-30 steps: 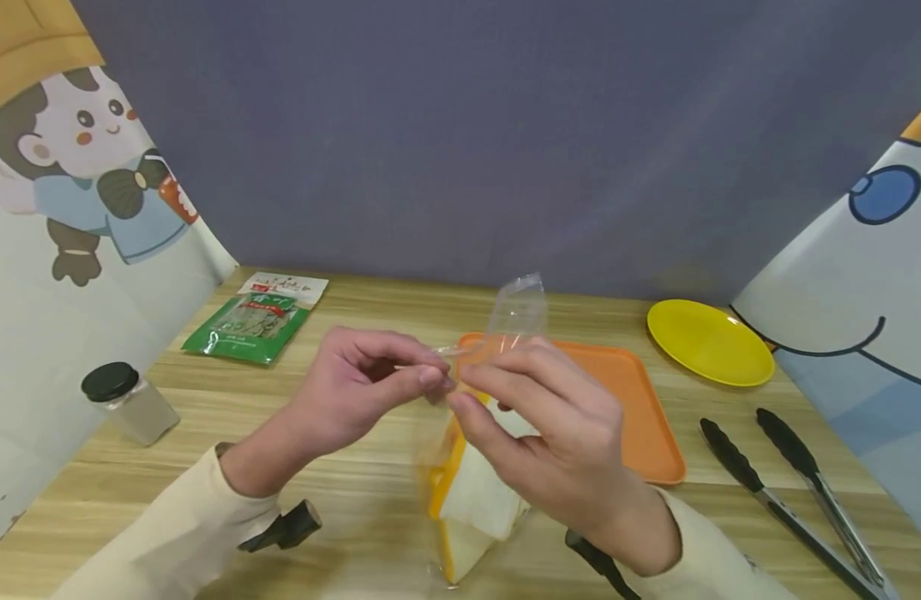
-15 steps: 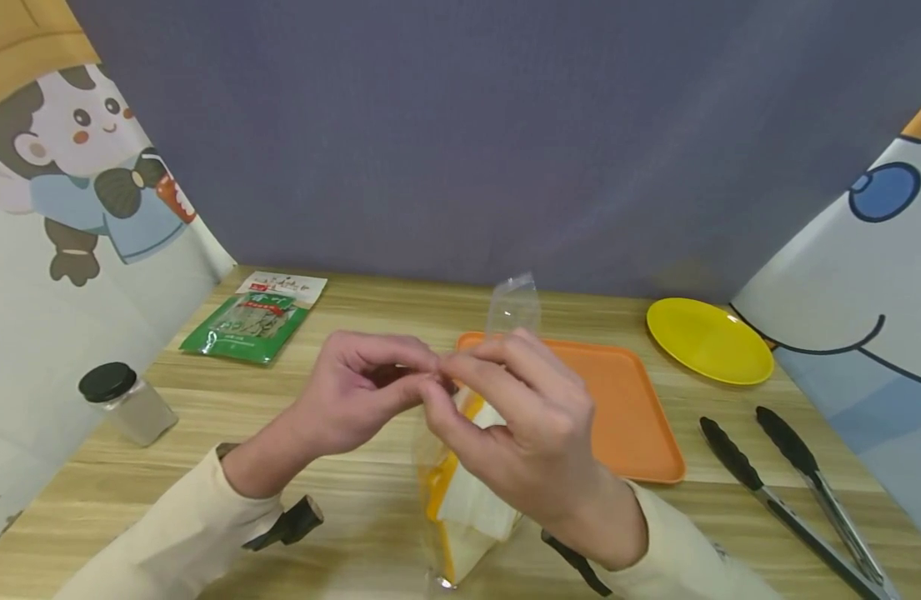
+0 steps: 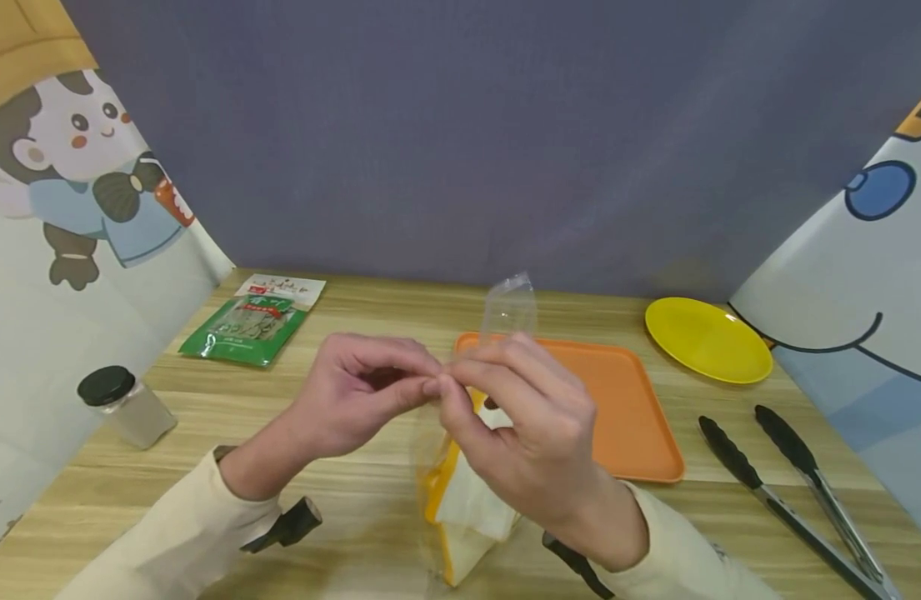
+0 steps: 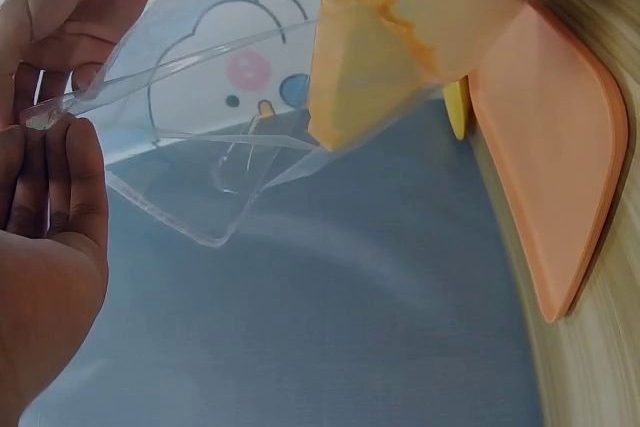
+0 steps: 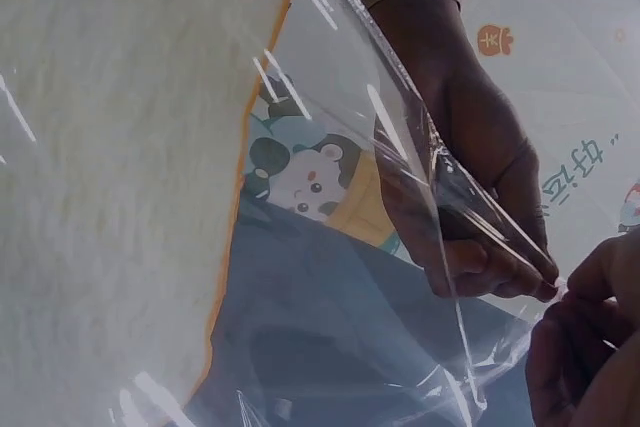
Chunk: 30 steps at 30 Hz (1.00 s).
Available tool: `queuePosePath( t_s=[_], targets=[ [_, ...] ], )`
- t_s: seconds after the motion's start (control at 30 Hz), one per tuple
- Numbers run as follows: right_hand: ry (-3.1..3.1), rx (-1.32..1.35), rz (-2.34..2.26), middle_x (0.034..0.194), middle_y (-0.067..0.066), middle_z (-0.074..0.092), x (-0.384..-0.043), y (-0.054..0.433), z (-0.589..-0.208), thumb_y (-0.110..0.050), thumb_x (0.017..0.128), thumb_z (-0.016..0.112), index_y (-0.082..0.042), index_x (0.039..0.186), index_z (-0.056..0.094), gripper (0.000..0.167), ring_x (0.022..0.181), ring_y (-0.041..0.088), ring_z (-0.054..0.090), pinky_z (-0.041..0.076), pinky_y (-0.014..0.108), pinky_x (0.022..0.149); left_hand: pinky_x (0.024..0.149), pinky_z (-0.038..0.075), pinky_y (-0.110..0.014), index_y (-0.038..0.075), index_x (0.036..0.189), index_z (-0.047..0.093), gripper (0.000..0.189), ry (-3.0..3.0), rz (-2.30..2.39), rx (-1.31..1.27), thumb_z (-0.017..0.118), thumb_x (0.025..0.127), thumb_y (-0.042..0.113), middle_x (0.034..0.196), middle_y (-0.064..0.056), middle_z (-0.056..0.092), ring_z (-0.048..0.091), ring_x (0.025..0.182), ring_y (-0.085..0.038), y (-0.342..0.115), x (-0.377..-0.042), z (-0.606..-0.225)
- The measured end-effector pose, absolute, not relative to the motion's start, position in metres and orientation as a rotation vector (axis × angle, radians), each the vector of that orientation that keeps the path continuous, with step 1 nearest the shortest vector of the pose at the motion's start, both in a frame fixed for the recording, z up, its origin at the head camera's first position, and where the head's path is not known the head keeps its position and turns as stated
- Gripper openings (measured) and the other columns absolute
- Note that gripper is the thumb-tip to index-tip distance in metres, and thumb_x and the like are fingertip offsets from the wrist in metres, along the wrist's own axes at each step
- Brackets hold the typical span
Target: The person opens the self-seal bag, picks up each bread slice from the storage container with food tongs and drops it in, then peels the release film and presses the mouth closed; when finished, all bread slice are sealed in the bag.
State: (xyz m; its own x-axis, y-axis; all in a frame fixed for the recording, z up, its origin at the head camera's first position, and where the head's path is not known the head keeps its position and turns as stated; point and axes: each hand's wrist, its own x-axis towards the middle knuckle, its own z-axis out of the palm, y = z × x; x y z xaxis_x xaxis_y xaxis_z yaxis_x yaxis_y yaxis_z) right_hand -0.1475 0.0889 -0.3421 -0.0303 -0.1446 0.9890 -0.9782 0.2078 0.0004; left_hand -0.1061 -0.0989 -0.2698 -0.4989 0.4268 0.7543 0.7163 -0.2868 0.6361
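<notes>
My left hand point(image 3: 355, 396) pinches the gathered edge of a clear plastic bag point(image 3: 508, 310) between thumb and index finger. Meeting it fingertip to fingertip, my right hand point(image 3: 531, 425) pinches the same spot. Thick white bread slices point(image 3: 475, 500) with a yellow-orange crust hang tilted inside the bag, below and partly behind the right hand. The right wrist view shows the bread's point(image 5: 110, 167) pale face close up, with the film stretched towards both hands. A loose corner of the bag point(image 4: 205, 217) hangs out in the left wrist view. Fingers hide what lies exactly at the pinch.
An orange tray point(image 3: 633, 417) lies behind the right hand, with a yellow plate point(image 3: 708, 340) at the back right. Black-tipped tongs point(image 3: 798, 492) lie at the right. On the left are a green-and-white packet point(image 3: 253, 321) and a black-lidded jar point(image 3: 130, 404).
My right hand has moved left, closing the small gap to the left fingertips. The bag's upper end has shifted slightly left. The left hand stays nearly in place.
</notes>
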Motion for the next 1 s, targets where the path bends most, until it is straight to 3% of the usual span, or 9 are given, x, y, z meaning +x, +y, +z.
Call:
queuePosePath(
  t_s=[0.23, 0.33, 0.6, 0.83, 1.0],
  targets=[
    [-1.397, 1.094, 1.083, 0.071, 0.004, 0.063, -0.097, 0.09, -0.261, 0.002, 0.079, 0.067, 0.0, 0.077, 0.069, 0.003, 0.057, 0.014, 0.051, 0.042, 0.024, 0.053, 0.065, 0.055, -0.029, 0.0, 0.091, 0.071, 0.008, -1.705, -1.944, -1.368, 0.067, 0.088, 0.006, 0.085, -0.008, 0.07, 0.065, 0.075, -0.017, -0.105, -0.108, -0.271],
    [-1.384, 1.054, 1.124, 0.065, 0.007, 0.061, -0.09, 0.095, -0.247, 0.001, 0.082, 0.063, 0.004, 0.072, 0.066, 0.011, 0.054, 0.016, 0.049, 0.043, 0.024, 0.052, 0.067, 0.056, -0.031, 0.002, 0.091, 0.072, 0.006, -1.709, -1.975, -1.333, 0.067, 0.087, 0.004, 0.083, -0.009, 0.069, 0.066, 0.075, -0.018, -0.109, -0.108, -0.271],
    [-1.371, 0.935, 1.23, 0.061, 0.014, 0.06, -0.096, 0.123, -0.251, -0.005, 0.084, 0.067, 0.01, 0.067, 0.065, 0.023, 0.057, 0.017, 0.049, 0.043, 0.02, 0.058, 0.068, 0.056, -0.035, 0.003, 0.09, 0.071, 0.005, -1.746, -1.954, -1.247, 0.067, 0.087, 0.003, 0.081, -0.011, 0.07, 0.068, 0.072, -0.02, -0.123, -0.112, -0.268],
    [-1.266, 0.862, 1.454, 0.065, 0.02, 0.06, -0.105, 0.158, -0.257, 0.009, 0.077, 0.071, 0.023, 0.071, 0.058, 0.02, 0.058, 0.014, 0.053, 0.05, 0.018, 0.061, 0.072, 0.056, -0.036, 0.0, 0.091, 0.071, 0.007, -1.802, -1.963, -1.158, 0.065, 0.088, 0.001, 0.082, -0.011, 0.07, 0.067, 0.073, -0.02, -0.135, -0.113, -0.267],
    [-1.365, 0.65, 1.424, 0.071, 0.014, 0.065, -0.104, 0.188, -0.26, 0.013, 0.077, 0.067, 0.026, 0.078, 0.058, 0.016, 0.052, 0.009, 0.056, 0.044, 0.012, 0.05, 0.075, 0.055, -0.035, -0.001, 0.094, 0.071, 0.01, -1.817, -2.008, -1.108, 0.063, 0.088, -0.003, 0.084, -0.011, 0.07, 0.067, 0.074, -0.021, -0.141, -0.114, -0.268]
  ],
)
